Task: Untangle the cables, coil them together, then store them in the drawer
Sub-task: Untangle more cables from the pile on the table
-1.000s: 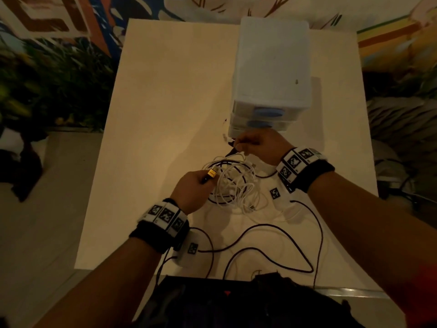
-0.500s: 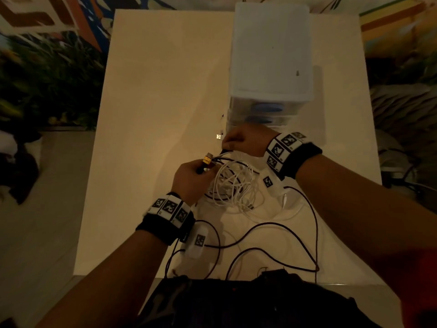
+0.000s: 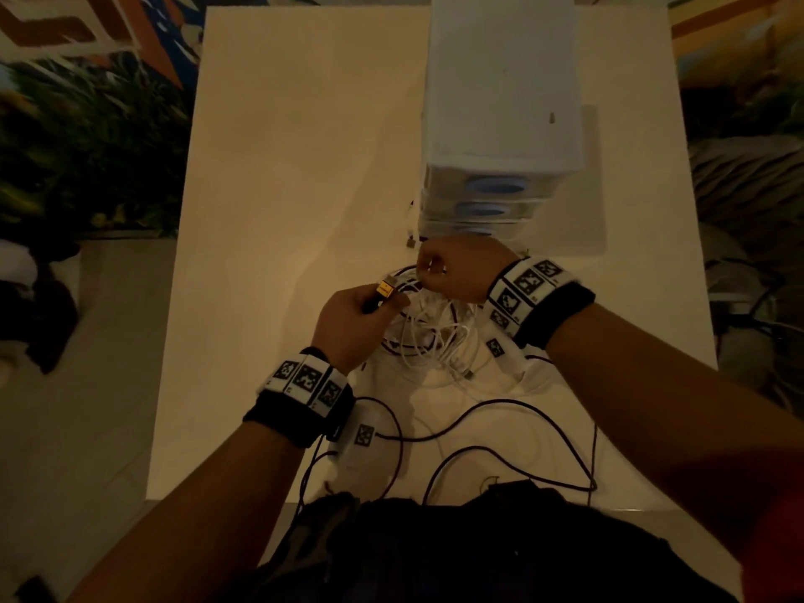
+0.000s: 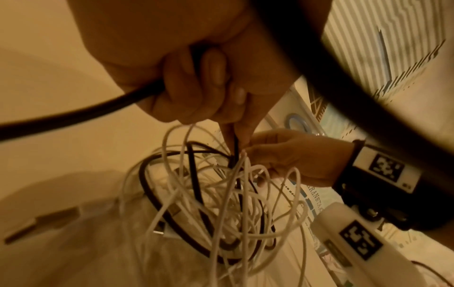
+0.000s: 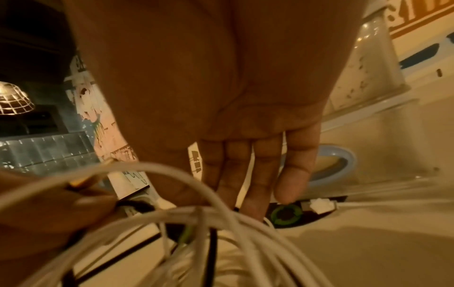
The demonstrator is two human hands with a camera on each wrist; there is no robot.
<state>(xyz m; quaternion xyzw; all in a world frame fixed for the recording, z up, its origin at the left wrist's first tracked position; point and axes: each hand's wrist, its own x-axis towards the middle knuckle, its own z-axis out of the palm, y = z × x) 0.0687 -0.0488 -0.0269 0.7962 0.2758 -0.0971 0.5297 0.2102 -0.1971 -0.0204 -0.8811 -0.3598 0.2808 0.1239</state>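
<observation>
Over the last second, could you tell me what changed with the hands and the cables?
The left hand has lifted its black cable end with the yellow-tipped plug up and toward the right hand. The right hand kept its grip on white strands of the tangle, close to the drawer unit. The tangle is still knotted on the table; the drawers remain closed.

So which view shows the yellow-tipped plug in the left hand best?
The head view: the yellow-tipped plug sticks up clear of the left hand. In the left wrist view the hand hides it. The right wrist view catches only a blurred yellow glint.
</observation>
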